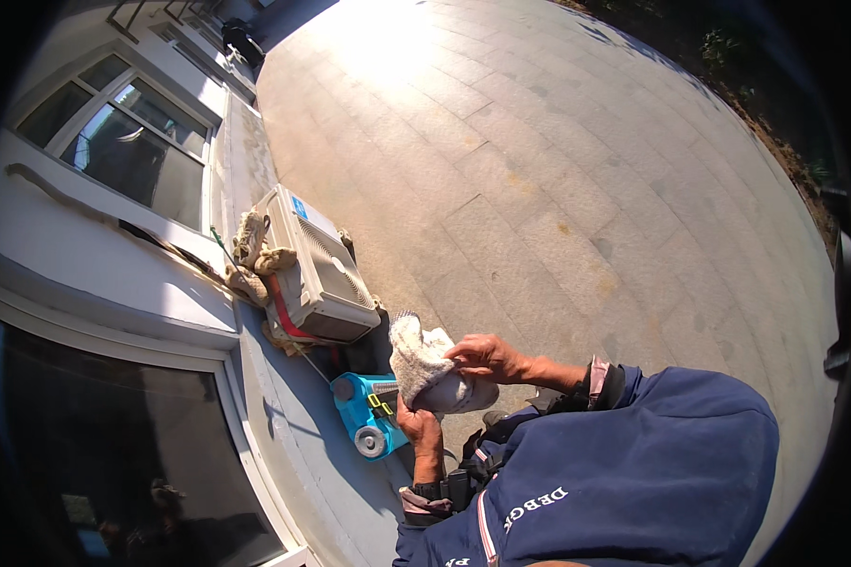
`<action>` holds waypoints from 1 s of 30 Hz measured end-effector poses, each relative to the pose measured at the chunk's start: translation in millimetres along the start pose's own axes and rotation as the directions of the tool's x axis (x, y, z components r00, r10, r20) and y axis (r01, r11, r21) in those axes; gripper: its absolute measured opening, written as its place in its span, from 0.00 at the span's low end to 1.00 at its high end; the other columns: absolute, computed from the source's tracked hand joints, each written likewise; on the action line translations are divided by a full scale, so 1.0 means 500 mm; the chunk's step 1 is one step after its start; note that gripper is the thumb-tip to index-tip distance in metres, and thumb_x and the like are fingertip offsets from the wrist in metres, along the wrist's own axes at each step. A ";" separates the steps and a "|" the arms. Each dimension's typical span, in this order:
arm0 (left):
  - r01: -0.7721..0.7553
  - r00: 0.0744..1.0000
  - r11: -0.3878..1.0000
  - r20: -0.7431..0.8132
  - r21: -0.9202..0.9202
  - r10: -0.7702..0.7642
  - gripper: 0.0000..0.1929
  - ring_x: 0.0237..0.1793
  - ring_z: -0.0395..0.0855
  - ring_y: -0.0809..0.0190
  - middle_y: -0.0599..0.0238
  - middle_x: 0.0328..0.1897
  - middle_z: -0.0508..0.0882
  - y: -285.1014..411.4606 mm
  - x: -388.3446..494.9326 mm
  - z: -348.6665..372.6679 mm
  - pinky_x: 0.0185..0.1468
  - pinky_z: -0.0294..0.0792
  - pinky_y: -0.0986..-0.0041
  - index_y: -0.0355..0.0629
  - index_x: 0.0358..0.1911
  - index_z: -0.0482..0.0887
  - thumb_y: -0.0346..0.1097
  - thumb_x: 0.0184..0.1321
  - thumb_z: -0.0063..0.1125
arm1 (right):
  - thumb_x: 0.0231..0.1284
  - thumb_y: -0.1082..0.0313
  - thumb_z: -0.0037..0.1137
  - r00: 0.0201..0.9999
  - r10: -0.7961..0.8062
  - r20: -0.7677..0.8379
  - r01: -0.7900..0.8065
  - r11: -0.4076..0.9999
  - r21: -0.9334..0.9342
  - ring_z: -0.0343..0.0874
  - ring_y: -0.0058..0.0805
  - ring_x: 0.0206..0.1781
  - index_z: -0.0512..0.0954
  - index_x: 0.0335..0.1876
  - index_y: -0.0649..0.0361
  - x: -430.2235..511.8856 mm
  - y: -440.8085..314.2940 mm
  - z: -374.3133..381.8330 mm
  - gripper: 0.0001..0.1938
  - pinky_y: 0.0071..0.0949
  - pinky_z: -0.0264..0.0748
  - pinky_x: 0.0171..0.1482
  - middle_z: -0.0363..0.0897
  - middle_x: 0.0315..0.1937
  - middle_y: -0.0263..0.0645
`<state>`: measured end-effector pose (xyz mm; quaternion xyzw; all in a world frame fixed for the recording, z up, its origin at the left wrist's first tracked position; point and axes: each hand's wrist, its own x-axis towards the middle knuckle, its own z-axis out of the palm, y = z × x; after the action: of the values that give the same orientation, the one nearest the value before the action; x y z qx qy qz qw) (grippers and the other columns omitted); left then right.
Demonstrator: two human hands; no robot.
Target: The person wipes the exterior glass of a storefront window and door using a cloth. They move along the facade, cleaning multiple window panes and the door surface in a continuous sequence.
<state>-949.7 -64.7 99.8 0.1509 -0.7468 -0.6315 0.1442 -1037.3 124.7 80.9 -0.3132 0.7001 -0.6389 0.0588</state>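
Note:
A whitish, crumpled cloth item, too bunched up to name more exactly, is held between both hands in front of my body. My left hand grips its lower edge. On the upper right side, the fingers of my right hand pinch the fabric. A smoother, pale rounded part hangs below the right hand. Just beyond my left hand, a bright blue case-like object with a grey round knob and yellow-green clips rests beside the wall.
An air conditioner outdoor unit stands by the wall with a red strap around it. Worn work gloves lie on its wall side. Windows line the white wall at left. Stone paving stretches to the right.

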 end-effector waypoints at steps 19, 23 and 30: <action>-0.173 0.979 0.984 -0.114 -0.045 0.167 0.12 0.49 0.80 0.61 0.56 0.47 0.83 0.029 0.087 -0.170 0.57 0.69 0.71 0.35 0.49 0.79 0.27 0.64 0.48 | 0.60 0.71 0.63 0.956 -0.153 -0.251 0.050 0.927 -0.373 0.83 0.28 0.30 0.77 0.47 0.59 0.143 -0.129 0.130 0.11 0.25 0.80 0.35 0.81 0.32 0.39; -0.175 0.964 0.977 -0.221 -0.119 0.146 0.19 0.51 0.81 0.58 0.55 0.49 0.84 0.017 0.109 -0.181 0.61 0.68 0.69 0.31 0.54 0.77 0.20 0.59 0.40 | 0.67 0.63 0.60 0.970 0.153 -0.190 -0.203 0.938 -0.281 0.76 0.16 0.27 0.74 0.54 0.61 0.109 -0.107 0.164 0.16 0.20 0.73 0.31 0.79 0.27 0.34; -0.056 0.980 0.986 0.179 -0.160 0.085 0.15 0.48 0.81 0.62 0.55 0.48 0.85 0.027 0.102 -0.129 0.54 0.71 0.72 0.33 0.55 0.77 0.32 0.69 0.46 | 0.63 0.31 0.49 0.806 0.574 0.142 -0.581 0.725 0.370 0.75 0.36 0.60 0.67 0.66 0.61 0.090 -0.060 0.151 0.40 0.39 0.80 0.51 0.75 0.58 0.44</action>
<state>-970.8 -141.7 125.0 0.0535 -0.7107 -0.6931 0.1078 -1025.8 37.4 110.1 -0.0668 0.6180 -0.7137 0.3230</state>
